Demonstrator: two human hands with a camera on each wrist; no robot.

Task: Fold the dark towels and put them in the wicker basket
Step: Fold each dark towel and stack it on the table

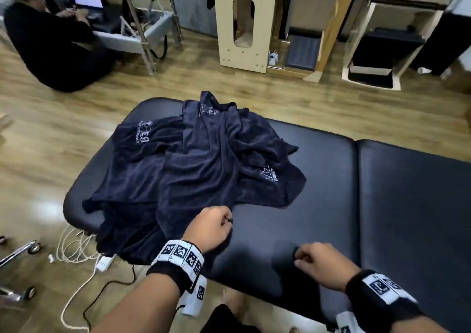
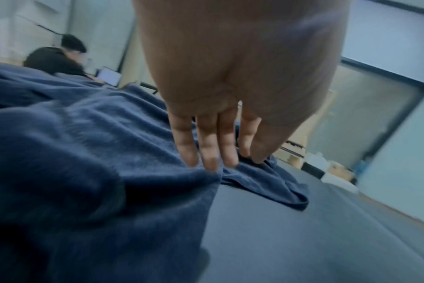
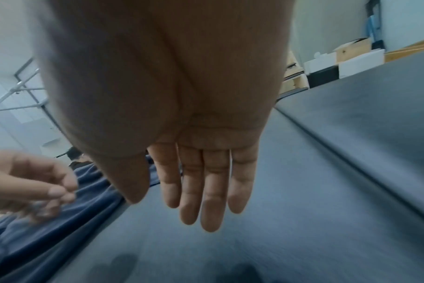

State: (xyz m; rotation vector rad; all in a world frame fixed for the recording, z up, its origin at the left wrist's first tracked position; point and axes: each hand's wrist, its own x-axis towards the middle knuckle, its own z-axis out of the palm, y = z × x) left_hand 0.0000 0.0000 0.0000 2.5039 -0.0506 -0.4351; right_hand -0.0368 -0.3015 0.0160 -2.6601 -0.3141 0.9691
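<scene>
A black padded table (image 1: pixel 331 179) is seen across the centre and right of the head view, split by a seam right of centre. A heap of dark towels (image 1: pixel 193 159), unfolded and crumpled, is spread over its left half, with white printed logos visible and one edge draped over the near left rim. The wicker basket is not seen in any view. A seated person in black (image 1: pixel 43 42) is noted at upper left, beside a laptop. The left hand (image 1: pixel 209 228) is placed at the near edge of the heap; its fingers (image 2: pixel 206 145) are extended onto the cloth, though whether any fold is pinched cannot be told. The right hand (image 1: pixel 323 264) is held just above bare padding at lower right, fingers (image 3: pixel 211 191) nearly straight, nothing held.
</scene>
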